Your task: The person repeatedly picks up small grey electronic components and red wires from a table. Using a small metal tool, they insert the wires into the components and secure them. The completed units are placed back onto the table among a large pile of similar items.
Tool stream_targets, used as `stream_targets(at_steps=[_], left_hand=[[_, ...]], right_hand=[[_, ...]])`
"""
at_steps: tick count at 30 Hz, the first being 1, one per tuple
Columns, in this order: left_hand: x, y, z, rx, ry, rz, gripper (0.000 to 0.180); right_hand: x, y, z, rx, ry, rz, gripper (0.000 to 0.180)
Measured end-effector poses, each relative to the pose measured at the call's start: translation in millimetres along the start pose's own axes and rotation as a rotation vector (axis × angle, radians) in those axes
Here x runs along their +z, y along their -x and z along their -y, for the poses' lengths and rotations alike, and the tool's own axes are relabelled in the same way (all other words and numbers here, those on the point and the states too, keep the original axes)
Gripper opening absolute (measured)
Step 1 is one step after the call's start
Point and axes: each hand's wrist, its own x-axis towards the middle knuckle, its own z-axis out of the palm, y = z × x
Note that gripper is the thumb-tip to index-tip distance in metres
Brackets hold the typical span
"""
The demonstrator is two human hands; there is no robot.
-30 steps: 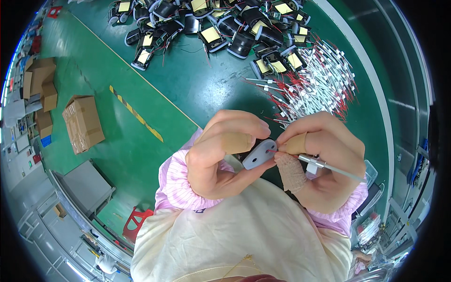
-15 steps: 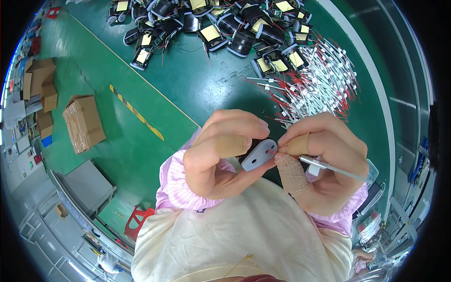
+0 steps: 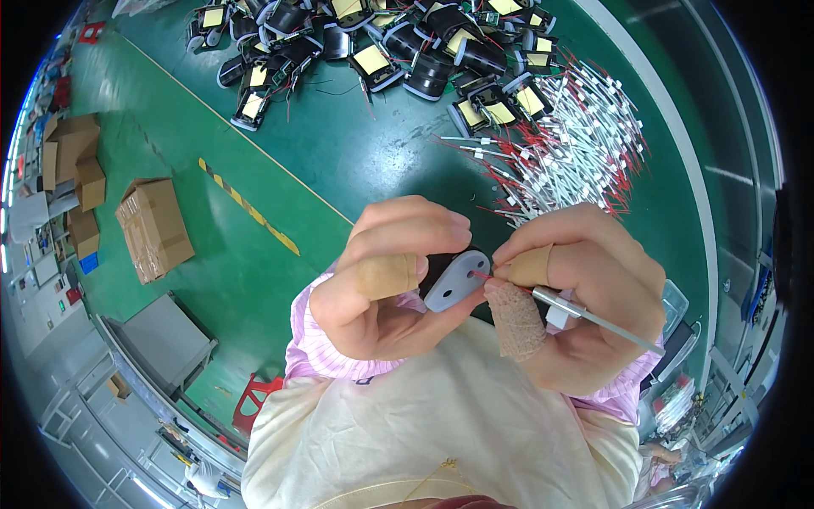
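My left hand (image 3: 386, 284) grips a small black part with a grey oval plate (image 3: 455, 281) facing me, thumb and taped finger around it. My right hand (image 3: 585, 297), with tape on two fingers, pinches a thin white tube with a red wire tip (image 3: 585, 316). The red tip touches a hole in the grey plate. Both hands are held close above a cream apron at my chest, over the green table (image 3: 356, 161).
A heap of white tubes with red wire ends (image 3: 568, 144) lies on the table just beyond my hands. Farther back is a pile of black parts with yellow squares (image 3: 373, 42). Cardboard boxes (image 3: 153, 227) and a grey cabinet (image 3: 165, 343) stand on the floor at left.
Both hands hold the same grip and have barely shifted; the wire tip stays at the grey plate.
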Motion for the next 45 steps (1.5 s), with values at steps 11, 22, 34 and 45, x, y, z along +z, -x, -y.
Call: stream_targets(at_steps=[11,22,34,45], left_hand=[[-4,0,-1,-0.024,0.047,0.045,0.056],[-7,-4,-1,-0.031,0.083,0.085,0.056],[-6,-1,-1,-0.043,0.012,0.083,0.055],[-7,-1,2,-0.082,-0.238,0.1,0.041]], right_hand=[[-3,0,2,0.041,-0.011,0.048,0.017],[-2,0,4,0.051,0.022,0.044,0.017],[1,-1,-1,0.029,0.039,0.084,0.016],[-14,-6,-2,0.099,-0.109,0.165,0.019]])
